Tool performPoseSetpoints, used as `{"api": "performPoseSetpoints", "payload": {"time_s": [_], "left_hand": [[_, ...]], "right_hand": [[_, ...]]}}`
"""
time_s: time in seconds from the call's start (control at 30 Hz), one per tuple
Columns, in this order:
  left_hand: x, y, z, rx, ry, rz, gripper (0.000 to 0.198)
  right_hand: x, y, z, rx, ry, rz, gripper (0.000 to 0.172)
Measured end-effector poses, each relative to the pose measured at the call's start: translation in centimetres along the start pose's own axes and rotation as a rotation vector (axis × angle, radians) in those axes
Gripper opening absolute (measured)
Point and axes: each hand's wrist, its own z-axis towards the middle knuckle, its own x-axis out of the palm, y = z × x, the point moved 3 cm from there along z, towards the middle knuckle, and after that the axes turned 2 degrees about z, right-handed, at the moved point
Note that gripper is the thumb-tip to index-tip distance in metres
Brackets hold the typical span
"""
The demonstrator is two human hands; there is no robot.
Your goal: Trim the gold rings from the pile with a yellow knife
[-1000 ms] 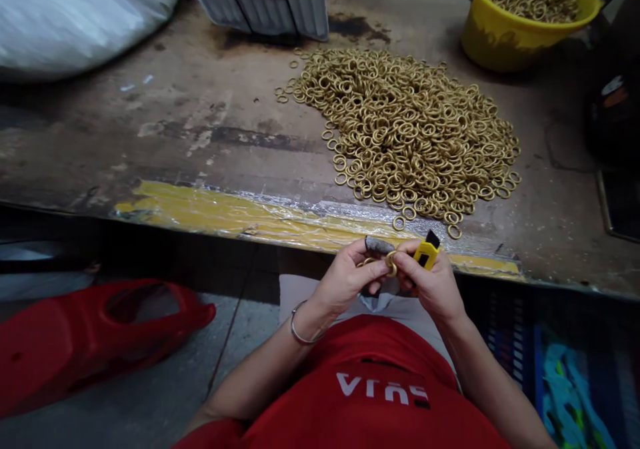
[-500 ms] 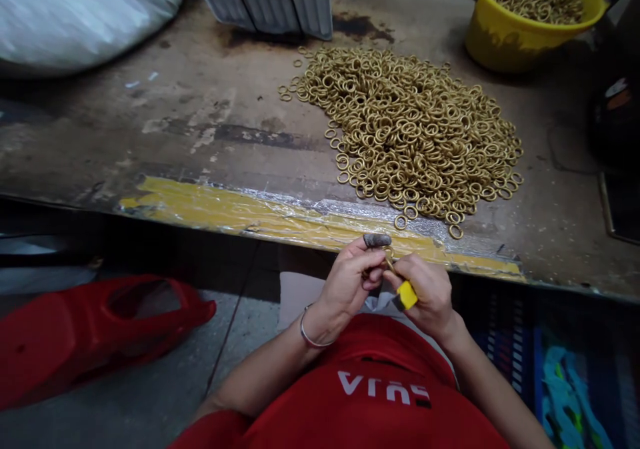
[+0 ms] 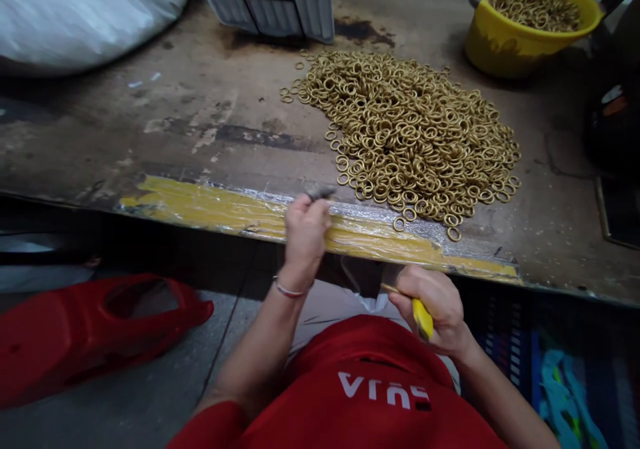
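Note:
My right hand [image 3: 434, 305] is closed around a yellow-handled tool [image 3: 423, 319], just off the table's front edge. A thin pale tip [image 3: 389, 289] pokes out from its fingers on the left; its exact shape is unclear. My left hand [image 3: 306, 232] is above the yellow tape on the table edge, smeared by motion. Its fingers look curled together, and a dark cover [image 3: 320, 192] is on one fingertip. Whatever it holds, if anything, is hidden. A wide heap of brass-coloured rings [image 3: 410, 129] lies on the table, beyond and to the right of the left hand.
A yellow bucket [image 3: 505, 52] of similar rings stands at the back right. A grey ribbed crate [image 3: 270, 2] and a white sack [image 3: 80, 22] sit at the back. Yellow tape [image 3: 210, 205] covers the table edge. A red plastic stool [image 3: 100, 335] is on the floor at left.
My left hand has parted from the right and moved left and forward over the table edge. My right hand has moved slightly right and nearer my body, still gripping the yellow-handled tool.

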Motion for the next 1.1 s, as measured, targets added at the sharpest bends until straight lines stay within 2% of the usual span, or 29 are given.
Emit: {"api": "performPoseSetpoints", "payload": {"time_s": [0.03, 0.07, 0.17, 0.2, 0.27, 0.37, 0.43, 0.6, 0.77, 0.97, 1.1], "left_hand": [[-0.8, -0.4, 0.8, -0.002, -0.024, -0.111, 0.011], [-1.2, -0.6, 1.2, -0.063, 0.05, -0.203, 0.015], [-0.8, 0.1, -0.3, -0.432, 0.427, -0.331, 0.019], [-0.5, 0.6, -1.3, -0.522, 0.517, -0.338, 0.022], [0.2, 1.9, -3.3, -0.583, 0.6, -0.303, 0.031], [0.9, 3.7, -5.1, -0.542, 0.631, -0.158, 0.037], [1.0, 4.2, -5.6, -0.524, 0.64, -0.068, 0.038], [1.3, 3.9, -5.6, -0.51, 0.649, -0.018, 0.04], [1.4, 3.9, -5.8, -0.432, 0.632, 0.011, 0.036], [1.4, 3.9, -6.3, -0.346, 0.592, 0.16, 0.022], [1.6, 3.5, -6.4, -0.337, 0.624, 0.226, 0.016]], "right_hand": [[-0.2, -0.3, -0.1, 0.078, -0.003, 0.043, 0.012], [-0.3, -0.9, -0.3, 0.191, -0.035, 0.109, 0.014], [0.0, -2.9, -0.4, 0.546, -0.145, 0.37, 0.023], [0.2, -3.4, -0.2, 0.608, -0.154, 0.435, 0.026], [0.3, -3.6, 0.4, 0.61, -0.128, 0.449, 0.025], [-0.1, -3.0, 1.5, 0.435, -0.039, 0.229, 0.015], [-0.4, -2.5, 1.8, 0.331, 0.018, 0.084, 0.014], [-0.7, -2.0, 2.1, 0.257, 0.047, 0.012, 0.016], [-0.8, -1.8, 1.9, 0.271, 0.0, 0.124, 0.014], [-0.5, -2.2, 1.3, 0.44, -0.043, 0.302, 0.013], [-0.5, -2.3, 1.3, 0.424, -0.028, 0.262, 0.015]]}}
